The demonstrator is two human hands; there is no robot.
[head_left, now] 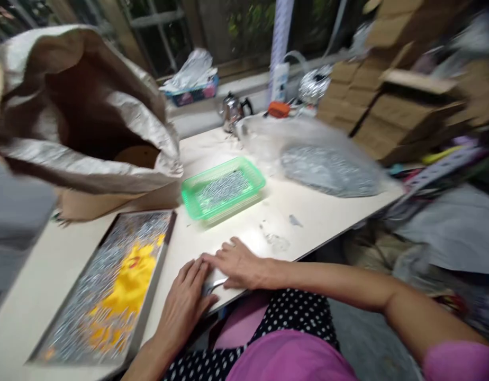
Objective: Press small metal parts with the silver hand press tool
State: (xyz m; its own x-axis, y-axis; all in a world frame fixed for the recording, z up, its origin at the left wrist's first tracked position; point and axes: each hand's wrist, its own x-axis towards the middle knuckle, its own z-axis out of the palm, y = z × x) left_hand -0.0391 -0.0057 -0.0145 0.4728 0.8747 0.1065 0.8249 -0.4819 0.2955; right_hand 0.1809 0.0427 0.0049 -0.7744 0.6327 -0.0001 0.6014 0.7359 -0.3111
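Observation:
My left hand [184, 299] rests at the table's front edge, its fingers close together and its thumb reaching to the right. My right hand [242, 264] comes in from the right, with its index finger stretched to the left fingertips. Between both hands is a small curved silver metal piece [216, 286], partly covered by the fingers; its exact kind is unclear. Left of the hands lies a shallow tray [151, 312] of loose silver metal pieces over a yellow picture. Beyond the hands stands a green plastic basket [195, 206] with many small silver pieces.
A large open paper sack [149, 182] stands at the back left. A clear plastic bag [327, 169] of metal pieces lies at the right. Behind are a metal pot [232, 111], an orange item [279, 109] and a tissue pack [195, 92]. Cardboard boxes [403, 116] are stacked on the right.

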